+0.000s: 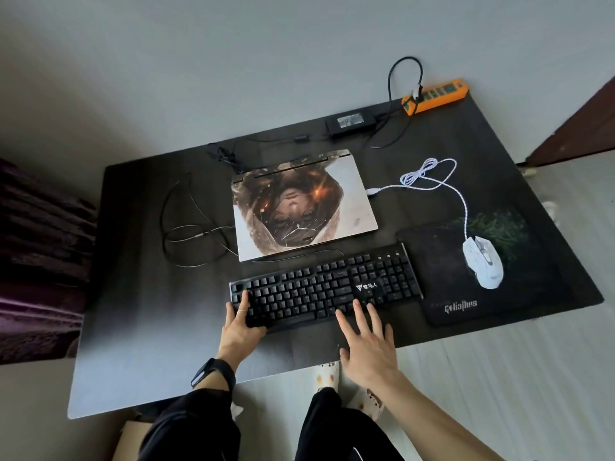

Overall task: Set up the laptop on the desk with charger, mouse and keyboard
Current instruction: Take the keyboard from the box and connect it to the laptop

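A closed laptop [304, 204] with a picture on its lid lies mid-desk. In front of it lies a black keyboard [329, 286]. My left hand [241, 322] holds the keyboard's front left corner, thumb under the edge and fingers on the keys. My right hand [369, 344] hovers spread over the keyboard's front right edge, fingertips at the keys. A white mouse [484, 264] sits on a black mouse pad [442, 261]; its white cable [429, 173] ends at the laptop's right side. The black charger brick [351, 123] lies behind the laptop, wired to an orange power strip [436, 94].
The dark desk [133, 261] stands against a pale wall. Thin black cables [186, 227] loop left of the laptop. A dark purple fabric thing [40, 254] sits left of the desk. A brown door [585, 128] is at the right. My legs and slippers show below the desk's front edge.
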`<act>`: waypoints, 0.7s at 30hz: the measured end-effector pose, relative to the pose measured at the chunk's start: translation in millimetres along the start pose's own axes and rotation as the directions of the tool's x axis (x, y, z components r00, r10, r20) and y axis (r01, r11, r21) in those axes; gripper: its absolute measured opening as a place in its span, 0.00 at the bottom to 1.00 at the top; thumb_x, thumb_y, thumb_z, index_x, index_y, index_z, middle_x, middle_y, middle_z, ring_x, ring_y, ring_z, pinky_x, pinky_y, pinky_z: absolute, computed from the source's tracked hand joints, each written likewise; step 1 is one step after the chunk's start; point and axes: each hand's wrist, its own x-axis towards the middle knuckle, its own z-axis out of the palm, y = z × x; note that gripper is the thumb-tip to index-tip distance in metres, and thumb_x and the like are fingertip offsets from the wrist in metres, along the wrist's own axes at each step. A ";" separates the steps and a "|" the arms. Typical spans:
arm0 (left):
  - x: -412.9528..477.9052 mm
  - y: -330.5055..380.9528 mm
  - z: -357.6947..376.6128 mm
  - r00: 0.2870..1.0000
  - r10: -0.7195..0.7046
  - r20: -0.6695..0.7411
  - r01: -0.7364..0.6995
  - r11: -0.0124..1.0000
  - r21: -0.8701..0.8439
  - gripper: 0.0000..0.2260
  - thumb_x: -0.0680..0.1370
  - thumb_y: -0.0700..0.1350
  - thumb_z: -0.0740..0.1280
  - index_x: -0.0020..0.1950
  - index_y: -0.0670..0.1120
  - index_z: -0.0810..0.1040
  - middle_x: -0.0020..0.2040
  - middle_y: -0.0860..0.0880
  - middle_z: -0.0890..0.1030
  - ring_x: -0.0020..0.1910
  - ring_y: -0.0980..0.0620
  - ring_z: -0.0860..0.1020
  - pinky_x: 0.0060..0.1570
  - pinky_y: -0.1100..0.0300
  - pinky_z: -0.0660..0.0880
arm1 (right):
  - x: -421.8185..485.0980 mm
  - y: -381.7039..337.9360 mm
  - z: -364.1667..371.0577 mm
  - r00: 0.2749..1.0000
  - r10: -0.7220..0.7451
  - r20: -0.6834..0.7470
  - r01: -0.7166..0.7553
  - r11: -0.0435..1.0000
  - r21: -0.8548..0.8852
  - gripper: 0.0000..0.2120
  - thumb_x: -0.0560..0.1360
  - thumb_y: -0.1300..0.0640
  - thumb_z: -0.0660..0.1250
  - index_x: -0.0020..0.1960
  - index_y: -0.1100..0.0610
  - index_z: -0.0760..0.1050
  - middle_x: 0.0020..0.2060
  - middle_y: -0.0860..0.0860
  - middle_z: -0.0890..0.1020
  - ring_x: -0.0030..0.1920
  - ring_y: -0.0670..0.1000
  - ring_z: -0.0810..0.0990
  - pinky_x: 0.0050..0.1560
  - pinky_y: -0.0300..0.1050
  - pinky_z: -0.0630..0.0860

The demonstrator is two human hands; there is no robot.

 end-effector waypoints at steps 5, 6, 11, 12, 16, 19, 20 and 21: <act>-0.8 -0.1 0.3 1.000 0.002 0.003 -0.002 1.000 0.028 0.41 0.75 0.42 0.68 0.79 0.63 0.49 0.81 0.45 0.43 0.75 0.38 0.62 0.71 0.53 0.64 | 0.1 -7.1 2.4 1.000 0.029 0.001 -0.029 0.999 0.015 0.37 0.81 0.45 0.58 0.81 0.42 0.38 0.80 0.51 0.33 0.79 0.58 0.31 0.78 0.65 0.46; 0.5 -0.4 -1.3 1.000 0.011 0.009 -0.011 0.999 0.045 0.41 0.75 0.42 0.68 0.79 0.62 0.48 0.81 0.45 0.43 0.75 0.38 0.62 0.71 0.53 0.63 | 0.0 -9.3 2.2 0.999 0.039 0.000 -0.039 0.999 0.018 0.37 0.81 0.45 0.57 0.81 0.42 0.39 0.80 0.51 0.33 0.79 0.59 0.31 0.79 0.64 0.45; 3.6 1.7 -7.0 1.000 0.023 0.014 -0.025 0.992 0.126 0.40 0.76 0.43 0.67 0.79 0.61 0.47 0.81 0.46 0.44 0.74 0.34 0.61 0.72 0.50 0.61 | -0.4 -20.1 2.5 0.997 0.079 -0.009 -0.078 0.996 0.035 0.39 0.80 0.49 0.59 0.81 0.43 0.38 0.80 0.52 0.32 0.79 0.59 0.31 0.79 0.61 0.43; 4.0 0.9 -6.8 1.000 0.026 0.012 -0.027 0.989 0.143 0.40 0.76 0.44 0.67 0.79 0.62 0.46 0.81 0.45 0.43 0.73 0.33 0.60 0.73 0.49 0.59 | -0.8 -21.5 3.1 0.996 0.084 -0.010 -0.083 0.996 0.044 0.39 0.79 0.49 0.59 0.81 0.43 0.38 0.80 0.52 0.32 0.79 0.58 0.31 0.79 0.61 0.42; 4.3 -2.4 -7.2 0.999 0.033 0.037 -0.039 0.986 0.164 0.40 0.76 0.47 0.67 0.79 0.62 0.44 0.81 0.45 0.43 0.73 0.33 0.60 0.74 0.47 0.59 | -2.1 -19.0 3.8 0.996 0.088 -0.004 -0.088 0.995 0.040 0.39 0.79 0.48 0.59 0.81 0.42 0.38 0.80 0.51 0.32 0.80 0.57 0.32 0.80 0.61 0.43; -1.6 0.2 -9.4 0.999 0.029 0.035 -0.036 0.979 0.203 0.40 0.77 0.48 0.66 0.80 0.60 0.44 0.81 0.44 0.42 0.75 0.35 0.59 0.73 0.47 0.61 | -3.0 -18.7 -1.2 0.996 0.079 0.035 -0.081 0.996 0.041 0.39 0.80 0.48 0.59 0.81 0.42 0.37 0.80 0.50 0.32 0.80 0.55 0.33 0.80 0.61 0.43; -6.2 2.8 -8.0 0.999 0.036 0.010 -0.037 0.970 0.241 0.39 0.77 0.49 0.66 0.80 0.59 0.45 0.81 0.44 0.43 0.76 0.37 0.57 0.73 0.46 0.61 | -4.3 -18.1 -4.4 0.996 0.075 0.045 -0.077 0.996 0.053 0.38 0.80 0.48 0.59 0.81 0.42 0.39 0.80 0.50 0.33 0.80 0.55 0.33 0.80 0.60 0.44; -11.8 9.0 -6.0 0.998 0.055 -0.022 -0.047 0.958 0.281 0.38 0.77 0.49 0.65 0.81 0.56 0.47 0.81 0.45 0.43 0.77 0.39 0.55 0.74 0.46 0.60 | -6.4 -16.6 -9.0 0.997 0.070 0.043 -0.073 0.995 0.068 0.36 0.81 0.47 0.58 0.81 0.42 0.41 0.81 0.50 0.35 0.80 0.54 0.34 0.80 0.60 0.44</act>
